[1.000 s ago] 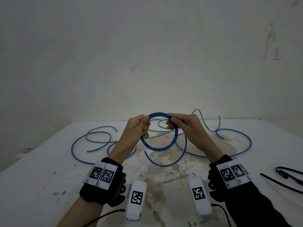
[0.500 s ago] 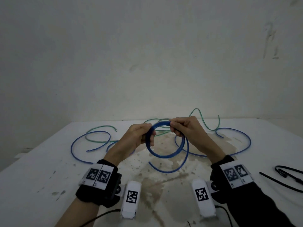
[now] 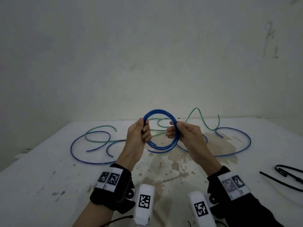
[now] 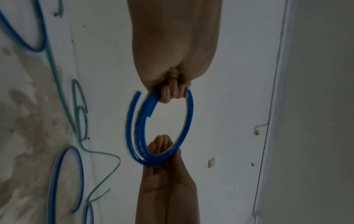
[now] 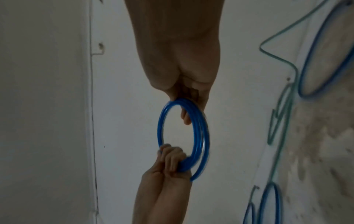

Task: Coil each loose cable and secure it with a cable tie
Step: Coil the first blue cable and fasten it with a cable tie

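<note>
A blue cable wound into a small upright coil (image 3: 159,112) hangs in the air over the white table (image 3: 49,185). My left hand (image 3: 144,130) grips the coil's left side with curled fingers. My right hand (image 3: 176,131) pinches its right side between thumb and fingers. A short free end (image 3: 151,151) sticks out under the coil. The left wrist view shows the coil (image 4: 188,121) held between both hands, the right wrist view the same coil (image 5: 161,128). Black cable ties (image 3: 282,180) lie at the table's right edge.
More loose blue cable (image 3: 242,149) and green cable (image 3: 203,122) sprawl across the far half of the table. Another blue loop (image 3: 73,145) lies at the left. A brown stain (image 3: 173,161) covers the table's middle. A bare wall stands behind.
The coil has been turned and lifted so that it faces me, with most of the trailing loop drawn in. My hands moved from its top to opposite sides.
</note>
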